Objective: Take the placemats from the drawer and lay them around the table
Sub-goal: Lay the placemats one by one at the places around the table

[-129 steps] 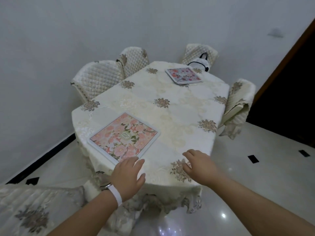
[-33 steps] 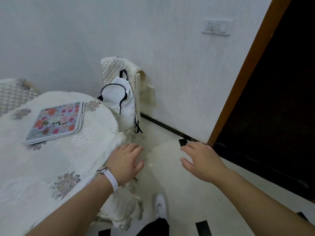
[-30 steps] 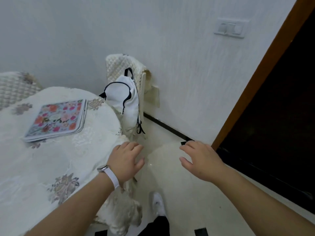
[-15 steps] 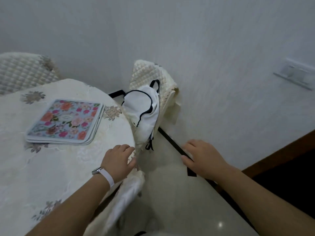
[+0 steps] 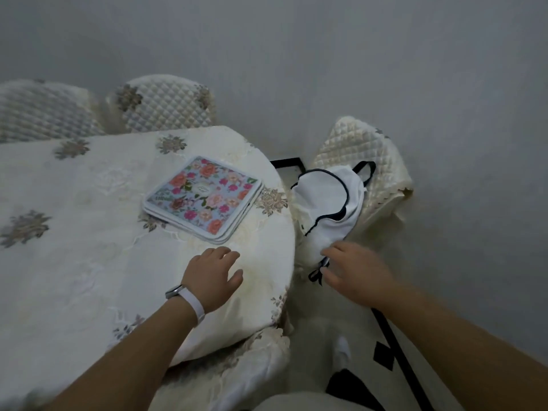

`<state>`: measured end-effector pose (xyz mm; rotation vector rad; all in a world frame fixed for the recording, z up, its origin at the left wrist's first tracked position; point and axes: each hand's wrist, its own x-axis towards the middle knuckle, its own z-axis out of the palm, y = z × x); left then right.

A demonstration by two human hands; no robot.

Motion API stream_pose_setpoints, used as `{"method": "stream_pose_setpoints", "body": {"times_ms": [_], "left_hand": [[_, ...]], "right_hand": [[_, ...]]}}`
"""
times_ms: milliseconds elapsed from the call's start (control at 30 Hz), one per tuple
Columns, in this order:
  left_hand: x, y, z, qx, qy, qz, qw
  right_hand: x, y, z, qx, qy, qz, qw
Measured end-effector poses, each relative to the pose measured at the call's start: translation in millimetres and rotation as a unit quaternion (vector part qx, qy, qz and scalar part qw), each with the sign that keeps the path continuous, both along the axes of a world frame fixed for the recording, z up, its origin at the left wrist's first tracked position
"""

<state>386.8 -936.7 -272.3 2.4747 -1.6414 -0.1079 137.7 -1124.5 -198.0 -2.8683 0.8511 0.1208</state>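
Locate the stack of square floral placemats with white borders [image 5: 204,200] on the table under the cream embroidered cloth [image 5: 89,247], close to the right edge, at least three layers deep judging by the visible rims. Treat as undistributed stock, kept in one pile for lifting off one per seat.

Note the left grip [image 5: 212,277] over the cloth just short of the stack's near corner, palm down, fingers loosely spread, holding nothing. Read as poised to reach for the top mat.

Note the right grip [image 5: 355,274] beyond the table's right edge, fingers relaxed and empty, in front of the lower part of the white backpack with black trim [image 5: 329,203] hung on the cream quilted chair [image 5: 364,143]. Cannot tell whether touching the bag.

Next, by judgement: pinch only the top mat at its near corner to avoid dragging the lower ones along.
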Motion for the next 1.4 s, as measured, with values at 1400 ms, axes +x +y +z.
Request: {"method": "stream_pose_setpoints", "body": {"times_ms": [1400], "left_hand": [[47.6, -123.9, -6.1, -0.004, 0.152, 0.523, 0.839]], "right_hand": [[250.7, -261.9, -60.2, 0.173, 0.036, 0.292, 0.940]]}}
